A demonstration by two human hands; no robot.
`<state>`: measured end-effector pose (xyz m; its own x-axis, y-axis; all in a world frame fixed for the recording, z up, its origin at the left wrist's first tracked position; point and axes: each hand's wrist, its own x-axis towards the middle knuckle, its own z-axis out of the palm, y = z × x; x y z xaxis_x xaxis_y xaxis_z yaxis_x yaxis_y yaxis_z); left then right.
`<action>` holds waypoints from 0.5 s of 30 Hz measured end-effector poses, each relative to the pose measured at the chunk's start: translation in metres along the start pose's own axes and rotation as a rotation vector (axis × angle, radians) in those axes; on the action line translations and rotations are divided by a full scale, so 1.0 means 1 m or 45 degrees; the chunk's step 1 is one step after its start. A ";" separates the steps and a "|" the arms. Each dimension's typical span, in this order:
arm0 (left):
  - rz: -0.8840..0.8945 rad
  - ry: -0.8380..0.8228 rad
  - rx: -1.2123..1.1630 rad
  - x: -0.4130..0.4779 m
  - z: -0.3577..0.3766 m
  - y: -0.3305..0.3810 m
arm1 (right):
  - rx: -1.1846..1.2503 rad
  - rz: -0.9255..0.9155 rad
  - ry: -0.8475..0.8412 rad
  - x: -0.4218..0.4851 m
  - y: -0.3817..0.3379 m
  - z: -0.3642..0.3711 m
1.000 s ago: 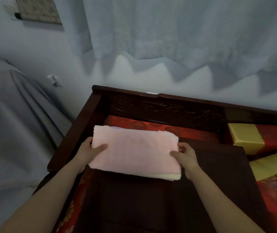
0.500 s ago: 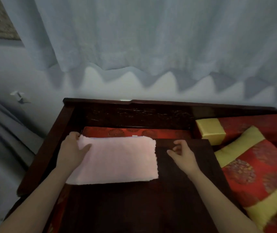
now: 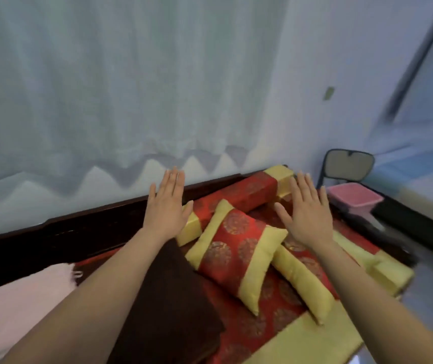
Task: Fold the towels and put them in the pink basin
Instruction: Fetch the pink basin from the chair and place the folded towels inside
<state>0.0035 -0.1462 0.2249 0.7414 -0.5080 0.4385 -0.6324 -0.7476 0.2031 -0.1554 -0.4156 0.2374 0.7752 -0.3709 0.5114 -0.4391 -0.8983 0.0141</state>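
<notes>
The folded pink towel (image 3: pixel 18 306) lies at the lower left on the dark wooden board, partly hidden by my left forearm. My left hand (image 3: pixel 167 206) is raised in the air with straight, spread fingers and holds nothing. My right hand (image 3: pixel 306 211) is raised the same way above the red cushions, also empty. The pink basin (image 3: pixel 354 199) stands at the far right on a black chair, beyond the end of the bench. Both hands are well apart from the towel and from the basin.
A red and yellow pillow (image 3: pixel 239 254) and a red bolster (image 3: pixel 239 193) lie on the bench between my hands. A dark brown cloth (image 3: pixel 173 298) covers the board. The chair's backrest (image 3: pixel 348 164) rises behind the basin. White curtains (image 3: pixel 118 88) hang behind.
Both hands have let go of the pink towel and lifted with open palms. The view has swung right, so the towel now sits at the lower left and the pink basin has come into sight.
</notes>
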 end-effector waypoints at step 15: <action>-0.020 -0.454 -0.818 0.026 0.186 0.457 | 0.375 0.850 -0.204 -0.152 0.461 -0.029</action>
<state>-0.2243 -0.5805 0.1664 0.7104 -0.6893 0.1420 -0.5468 -0.4136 0.7279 -0.4887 -0.7665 0.1915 0.4528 -0.8692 0.1989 -0.7173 -0.4876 -0.4977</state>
